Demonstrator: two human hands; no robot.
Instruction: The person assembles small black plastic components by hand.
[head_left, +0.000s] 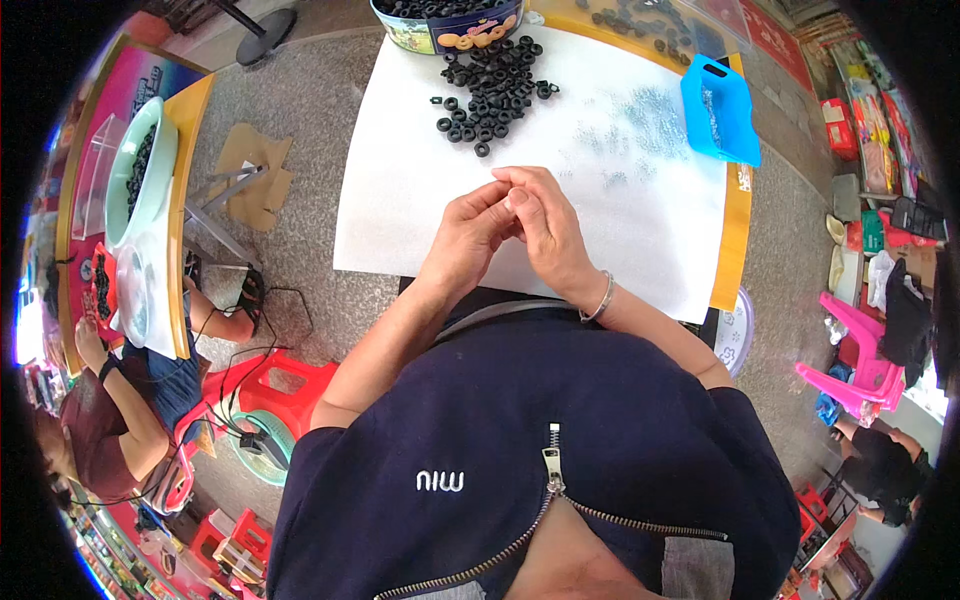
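My left hand point(468, 232) and my right hand point(550, 228) meet over the near part of a white sheet point(400, 190). Their thumbs and fingertips are pinched together, and whatever lies between them is hidden. A silver bracelet point(604, 298) circles my right wrist. Beyond my fingertips a heap of small black rings point(490, 95), seemingly plastic or rubber, spreads over the sheet. To the right of the heap many tiny, bluish clear pieces point(645, 125) lie scattered. A blue scoop-shaped tray point(745, 145) with similar tiny pieces inside rests at the sheet's right edge.
A printed tin point(430, 38) full of black parts stands at the far edge. The yellow table edge point(735, 240) runs along the right. On the left, a seated person point(120, 430) works at another table with a pale green basin point(122, 195). A red stool point(285, 385) stands nearby.
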